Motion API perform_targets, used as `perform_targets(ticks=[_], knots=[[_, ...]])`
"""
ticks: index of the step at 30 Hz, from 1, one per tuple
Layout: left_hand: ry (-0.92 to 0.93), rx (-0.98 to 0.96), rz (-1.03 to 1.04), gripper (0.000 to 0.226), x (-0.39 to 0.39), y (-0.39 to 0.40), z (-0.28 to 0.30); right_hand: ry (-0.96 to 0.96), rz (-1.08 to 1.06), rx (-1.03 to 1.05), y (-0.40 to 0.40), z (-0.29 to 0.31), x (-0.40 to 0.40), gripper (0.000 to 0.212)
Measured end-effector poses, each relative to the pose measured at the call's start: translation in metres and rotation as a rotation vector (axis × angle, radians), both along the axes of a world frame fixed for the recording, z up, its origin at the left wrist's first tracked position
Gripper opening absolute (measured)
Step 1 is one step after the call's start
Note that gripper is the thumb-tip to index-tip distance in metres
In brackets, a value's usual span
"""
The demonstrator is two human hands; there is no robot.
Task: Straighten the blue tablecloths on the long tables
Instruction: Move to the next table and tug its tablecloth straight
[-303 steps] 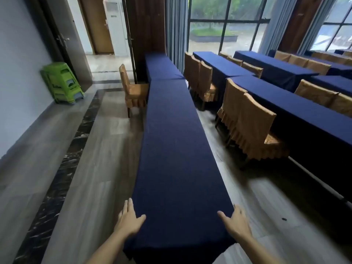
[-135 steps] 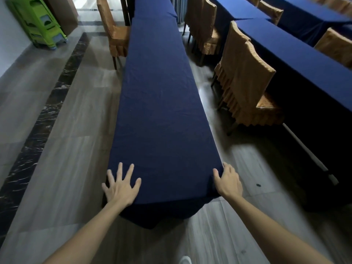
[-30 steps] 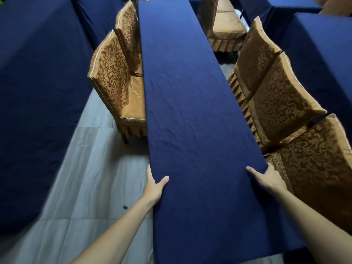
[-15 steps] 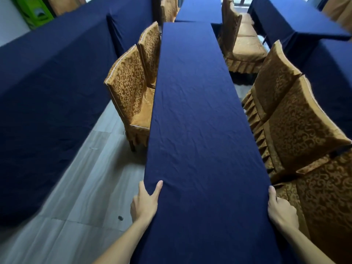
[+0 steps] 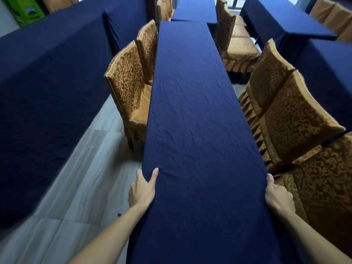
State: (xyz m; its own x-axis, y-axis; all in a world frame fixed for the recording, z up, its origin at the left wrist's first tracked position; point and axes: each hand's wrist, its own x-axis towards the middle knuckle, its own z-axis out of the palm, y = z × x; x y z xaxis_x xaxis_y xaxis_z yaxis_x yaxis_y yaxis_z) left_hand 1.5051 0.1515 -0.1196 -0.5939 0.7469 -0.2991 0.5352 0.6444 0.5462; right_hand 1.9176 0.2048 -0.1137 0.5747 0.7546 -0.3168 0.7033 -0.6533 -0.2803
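Head view: both hands, left [image 5: 142,189] and right [image 5: 278,197], have slid back, gripping the wrinkled navy-blue tablecloth [image 5: 192,111] edges, still tensioning this counter's cover.

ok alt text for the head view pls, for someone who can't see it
A person's left hand and right hand grip the two long edges of a wrinkled blue tablecloth on a narrow table stretching away. Gold patterned chairs flank it on both sides, with more blue-covered tables beyond.
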Motion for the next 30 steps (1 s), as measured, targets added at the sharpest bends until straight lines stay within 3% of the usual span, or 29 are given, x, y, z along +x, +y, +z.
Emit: perform_targets(ticks=[30], knots=[[-0.086,0.031,-0.111,0.079,-0.141,-0.082,-0.004,-0.023,-0.211,-0.11,-0.128,-0.001,-0.13,0.104]])
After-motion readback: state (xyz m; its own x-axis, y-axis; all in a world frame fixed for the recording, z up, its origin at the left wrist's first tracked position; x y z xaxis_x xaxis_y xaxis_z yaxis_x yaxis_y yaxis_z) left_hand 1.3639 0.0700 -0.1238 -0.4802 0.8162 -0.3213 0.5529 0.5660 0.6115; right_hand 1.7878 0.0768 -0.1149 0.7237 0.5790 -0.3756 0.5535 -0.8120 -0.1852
